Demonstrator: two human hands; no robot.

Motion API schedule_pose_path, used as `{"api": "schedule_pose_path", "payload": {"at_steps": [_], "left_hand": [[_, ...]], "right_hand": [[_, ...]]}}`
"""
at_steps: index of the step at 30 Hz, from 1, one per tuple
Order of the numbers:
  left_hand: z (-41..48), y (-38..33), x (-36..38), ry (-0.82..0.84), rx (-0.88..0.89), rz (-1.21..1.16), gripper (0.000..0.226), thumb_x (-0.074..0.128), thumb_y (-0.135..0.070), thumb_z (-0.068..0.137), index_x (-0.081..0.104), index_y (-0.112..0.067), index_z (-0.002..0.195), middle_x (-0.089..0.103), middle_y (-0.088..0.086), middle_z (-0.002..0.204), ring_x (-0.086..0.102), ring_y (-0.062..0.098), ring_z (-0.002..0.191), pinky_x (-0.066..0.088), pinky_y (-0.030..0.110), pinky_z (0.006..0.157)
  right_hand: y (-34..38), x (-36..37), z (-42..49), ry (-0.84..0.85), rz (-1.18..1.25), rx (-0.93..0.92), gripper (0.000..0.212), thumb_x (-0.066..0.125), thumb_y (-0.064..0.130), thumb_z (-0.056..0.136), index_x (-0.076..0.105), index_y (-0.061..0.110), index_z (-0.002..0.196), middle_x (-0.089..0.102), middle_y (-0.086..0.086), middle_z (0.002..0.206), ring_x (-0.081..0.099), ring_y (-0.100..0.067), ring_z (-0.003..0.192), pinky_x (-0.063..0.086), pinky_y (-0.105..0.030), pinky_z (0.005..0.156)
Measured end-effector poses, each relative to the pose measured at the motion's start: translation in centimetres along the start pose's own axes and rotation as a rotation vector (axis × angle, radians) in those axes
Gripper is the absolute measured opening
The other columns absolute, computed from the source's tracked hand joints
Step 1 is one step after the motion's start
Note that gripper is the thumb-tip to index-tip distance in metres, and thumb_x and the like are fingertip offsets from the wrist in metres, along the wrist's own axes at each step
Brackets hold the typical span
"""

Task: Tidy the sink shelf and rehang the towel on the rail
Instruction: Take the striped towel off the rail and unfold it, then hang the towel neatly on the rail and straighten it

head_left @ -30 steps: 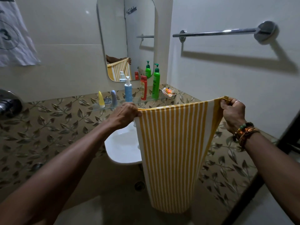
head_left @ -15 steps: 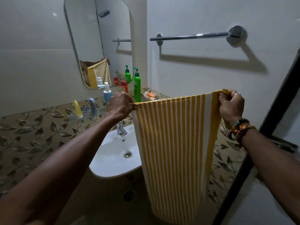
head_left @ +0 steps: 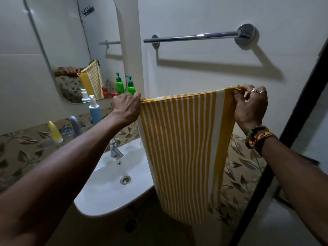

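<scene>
As its top stretches sideways, towel (head_left: 184,148) hangs lengthwise.

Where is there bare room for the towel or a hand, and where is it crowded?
The rail is bare end to end, with blank wall between it and the towel. The sink basin is bare. The shelf is crowded, yellow bottle through green pump bottle.

Towel (head_left: 186,148): narrow yellow and white vertical stripes; one broad yellow band directly below the right hand (head_left: 251,107) grip.
Rail (head_left: 195,36), above both grips: chrome.
Pump bottle (head_left: 131,86), just behind the left hand (head_left: 126,108) grip: green.
Lower wall tiles (head_left: 23,150): beige, leaf pattern.
</scene>
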State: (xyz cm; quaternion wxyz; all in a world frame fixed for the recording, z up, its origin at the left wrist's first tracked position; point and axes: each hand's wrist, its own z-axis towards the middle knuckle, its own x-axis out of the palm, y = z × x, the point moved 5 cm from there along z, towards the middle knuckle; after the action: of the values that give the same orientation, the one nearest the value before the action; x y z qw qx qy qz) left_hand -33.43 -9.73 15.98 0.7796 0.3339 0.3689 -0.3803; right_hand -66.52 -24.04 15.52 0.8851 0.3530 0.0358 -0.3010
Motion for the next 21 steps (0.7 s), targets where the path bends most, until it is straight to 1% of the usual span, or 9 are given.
{"api": "schedule_pose_path", "payload": {"at_steps": [2,4,6,8,10,13,15,18,21], "left_hand": [[1.4,0.2,0.6,0.037,-0.049,-0.098,0.011,0.034,-0.015,0.101,0.045,-0.012,0.101,0.041,0.005,0.069,0.046,0.024,0.067,0.037,0.035,0.062],[2.7,0.5,1.2,0.105,-0.099,-0.277,0.014,0.037,-0.019,0.102,0.048,-0.009,0.099,0.053,0.007,0.072,0.054,0.024,0.069,0.042,0.035,0.063],[4.1,1.1,2.0,0.224,-0.18,-0.638,0.02,0.046,-0.019,0.102,0.056,-0.003,0.098,0.068,0.008,0.07,0.067,0.02,0.059,0.051,0.029,0.05],[5.4,1.5,2.6,0.354,-0.281,-1.012,0.019,0.055,-0.013,0.098,0.063,0.004,0.095,0.074,0.015,0.072,0.072,0.02,0.057,0.054,0.024,0.043],[6.8,1.7,3.1,0.43,-0.361,-1.28,0.015,0.057,-0.004,0.096,0.063,0.009,0.092,0.073,0.023,0.08,0.072,0.024,0.056,0.056,0.025,0.042],[9.1,1.7,3.8,0.483,-0.43,-1.61,0.018,0.048,0.002,0.098,0.057,0.009,0.083,0.068,0.028,0.087,0.07,0.029,0.054,0.06,0.034,0.048],[10.4,1.4,4.0,0.521,-0.405,-1.758,0.017,0.044,0.004,0.099,0.055,0.009,0.086,0.066,0.027,0.092,0.071,0.032,0.068,0.062,0.038,0.056],[12.0,0.6,4.3,0.592,-0.328,-1.901,0.019,0.034,0.002,0.102,0.052,0.008,0.099,0.065,0.026,0.094,0.068,0.033,0.079,0.062,0.038,0.059],[13.2,-0.2,4.4,0.61,-0.26,-1.979,0.026,0.029,0.003,0.101,0.054,0.008,0.098,0.065,0.026,0.092,0.066,0.034,0.077,0.06,0.035,0.053]], "right_hand": [[0.6,0.0,-0.2,-0.009,-0.002,-0.004,0.037,0.059,0.034,0.097,0.064,0.011,0.125,0.066,-0.013,0.12,0.063,-0.028,0.106,0.05,-0.033,0.088],[1.4,-0.1,0.0,-0.041,-0.016,0.057,0.039,0.059,0.036,0.096,0.063,0.013,0.128,0.07,-0.01,0.119,0.067,-0.025,0.104,0.052,-0.031,0.086],[1.8,-0.1,0.3,-0.058,0.01,0.179,0.04,0.059,0.037,0.096,0.062,0.017,0.129,0.075,-0.009,0.099,0.072,-0.015,0.084,0.056,-0.029,0.078],[2.3,0.4,0.6,-0.036,0.153,0.309,0.032,0.057,0.035,0.097,0.061,0.02,0.126,0.073,-0.005,0.074,0.067,-0.008,0.052,0.058,-0.03,0.057],[3.1,1.0,1.1,-0.007,0.328,0.407,0.018,0.054,0.03,0.1,0.056,0.025,0.117,0.072,-0.009,0.08,0.069,-0.016,0.05,0.057,-0.032,0.048],[4.3,1.7,1.7,0.009,0.52,0.534,0.012,0.045,0.024,0.104,0.044,0.023,0.116,0.065,-0.016,0.098,0.075,-0.027,0.067,0.06,-0.035,0.052],[5.0,1.8,2.1,-0.022,0.526,0.539,0.006,0.042,0.022,0.104,0.044,0.023,0.11,0.065,-0.016,0.104,0.075,-0.029,0.08,0.062,-0.039,0.063],[5.8,1.7,2.1,-0.107,0.476,0.521,0.007,0.044,0.022,0.103,0.048,0.026,0.099,0.066,-0.008,0.11,0.072,-0.025,0.092,0.059,-0.038,0.077],[6.4,1.6,1.9,-0.204,0.405,0.508,0.006,0.046,0.026,0.101,0.049,0.025,0.106,0.06,0.001,0.103,0.061,-0.015,0.094,0.055,-0.042,0.092]]}}
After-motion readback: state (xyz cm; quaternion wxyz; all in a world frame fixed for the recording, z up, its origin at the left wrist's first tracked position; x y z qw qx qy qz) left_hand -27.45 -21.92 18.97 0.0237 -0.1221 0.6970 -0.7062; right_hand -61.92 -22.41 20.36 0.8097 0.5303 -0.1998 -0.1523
